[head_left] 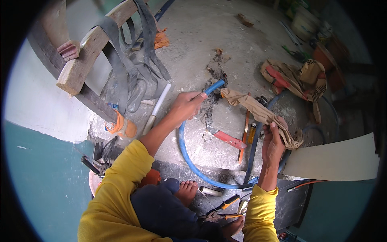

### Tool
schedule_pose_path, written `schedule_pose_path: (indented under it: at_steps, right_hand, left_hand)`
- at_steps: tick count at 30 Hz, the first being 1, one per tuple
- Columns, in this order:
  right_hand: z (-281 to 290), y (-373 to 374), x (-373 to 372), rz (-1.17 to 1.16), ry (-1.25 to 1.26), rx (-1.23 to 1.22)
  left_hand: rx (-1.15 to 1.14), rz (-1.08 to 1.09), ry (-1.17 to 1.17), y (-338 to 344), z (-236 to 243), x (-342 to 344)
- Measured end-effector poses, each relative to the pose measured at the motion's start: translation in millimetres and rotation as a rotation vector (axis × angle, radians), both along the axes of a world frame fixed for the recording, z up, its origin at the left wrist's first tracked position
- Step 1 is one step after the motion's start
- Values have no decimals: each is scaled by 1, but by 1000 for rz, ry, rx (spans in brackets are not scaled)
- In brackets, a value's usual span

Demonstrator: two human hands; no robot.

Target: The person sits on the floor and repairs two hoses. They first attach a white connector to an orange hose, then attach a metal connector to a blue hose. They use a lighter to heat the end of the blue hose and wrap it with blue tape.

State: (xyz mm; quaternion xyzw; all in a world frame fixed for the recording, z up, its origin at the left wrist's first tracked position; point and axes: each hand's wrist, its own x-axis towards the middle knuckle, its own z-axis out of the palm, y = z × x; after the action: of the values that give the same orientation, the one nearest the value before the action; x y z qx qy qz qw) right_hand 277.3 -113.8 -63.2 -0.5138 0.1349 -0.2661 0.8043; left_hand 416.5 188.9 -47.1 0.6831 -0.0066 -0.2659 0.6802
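My left hand (pixel 187 105) is closed round a blue hose (pixel 183 141), near its free end, which points up and to the right. From there the hose loops down and round toward my right forearm. My right hand (pixel 274 141) grips a crumpled strip of brown paper (pixel 252 105), whose far end reaches close to the hose tip. Between the hands, a red-handled utility knife (pixel 227 138) lies on the concrete. Beside it are a thin orange stick (pixel 244 135) and a small yellow item (pixel 252 133), whose kind I cannot make out.
A wooden beam (pixel 94 44) with grey rubber strips (pixel 139 76) hanging over it stands at left. A white tube (pixel 157 105) lies near my left forearm. Torn paper sacks (pixel 296 78) lie at right, beyond a pale panel (pixel 338 157). Pliers (pixel 227 202) lie near my feet.
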Motion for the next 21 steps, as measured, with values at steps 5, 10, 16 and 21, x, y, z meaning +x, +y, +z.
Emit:
schedule_pose_path:
  at_steps: [5, 10, 16, 21]
  right_hand:
    - [-1, 2, 0, -4, 9, 10]
    - [-5, 1, 2, -2, -7, 34]
    - [-6, 2, 3, -7, 2, 40]
    - [-5, 3, 2, -26, 16, 47]
  left_hand:
    - [-6, 13, -3, 1, -3, 0]
    - [10, 1, 2, 0, -5, 0]
    - [-10, 10, -2, 2, -7, -1]
    - [2, 4, -1, 1, -8, 0]
